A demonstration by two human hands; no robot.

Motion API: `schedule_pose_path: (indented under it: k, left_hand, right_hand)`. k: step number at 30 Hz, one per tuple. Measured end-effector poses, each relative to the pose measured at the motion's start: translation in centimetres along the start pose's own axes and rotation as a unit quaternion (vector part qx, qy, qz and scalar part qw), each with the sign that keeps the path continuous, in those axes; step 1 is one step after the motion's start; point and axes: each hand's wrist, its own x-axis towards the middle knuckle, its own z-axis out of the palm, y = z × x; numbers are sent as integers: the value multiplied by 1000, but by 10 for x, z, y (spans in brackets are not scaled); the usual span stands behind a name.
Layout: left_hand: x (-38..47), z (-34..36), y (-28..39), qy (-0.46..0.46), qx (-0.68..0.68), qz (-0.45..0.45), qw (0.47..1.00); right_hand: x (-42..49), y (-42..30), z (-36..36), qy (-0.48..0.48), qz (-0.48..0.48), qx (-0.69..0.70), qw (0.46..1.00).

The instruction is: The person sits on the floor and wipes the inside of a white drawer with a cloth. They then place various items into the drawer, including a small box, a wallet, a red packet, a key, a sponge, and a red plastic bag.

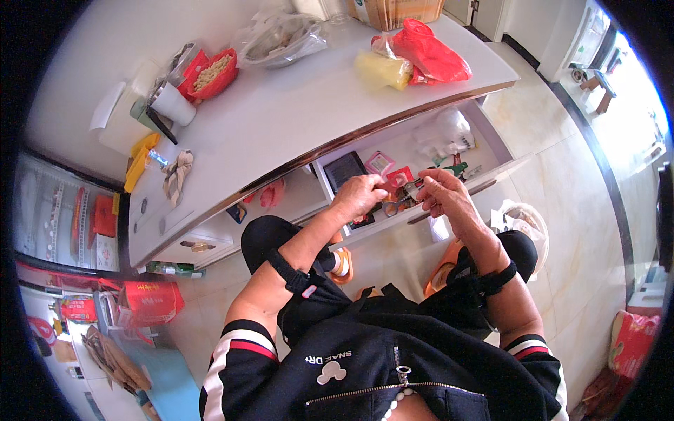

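Observation:
Both hands are held over an open drawer (363,230) below the tabletop. My left hand (360,196) pinches a small reddish-brown piece (390,187) between thumb and fingers. Close beside it, my right hand (443,193) has its thumb and index finger together at a small metal piece (414,190), too small to name. Beneath the hands lie a roll of tape (390,209) and jumbled small items. A dark flat case (345,171), a pink packet (379,163), a green-handled tool (456,168) and a clear plastic bag (447,131) are also in the drawer.
On the white tabletop (284,116) are a red bowl of peanuts (215,73), a bagged metal basin (284,44), a white cup (176,103) and a red plastic bag (434,52). A lined waste bin (526,226) stands by my right knee. Another drawer (303,192) is open leftward.

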Motion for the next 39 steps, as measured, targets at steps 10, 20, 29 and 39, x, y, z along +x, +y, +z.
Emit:
schedule_pose_path:
  k: [10, 20, 29, 39]
  left_hand:
    - [17, 40, -46, -111, 50, -100, 987]
    - [17, 65, -52, -174, 124, -38, 976]
    - [19, 36, -24, -147, 66, -45, 986]
    - [32, -89, 19, 362, 189, 252, 877]
  right_hand:
    - [-5, 2, -10, 4, -11, 20, 1000]
    - [-3, 3, -10, 8, -12, 32, 999]
    - [-2, 3, -11, -1, -7, 21, 1000]
    - [4, 7, -14, 18, -4, 22, 1000]
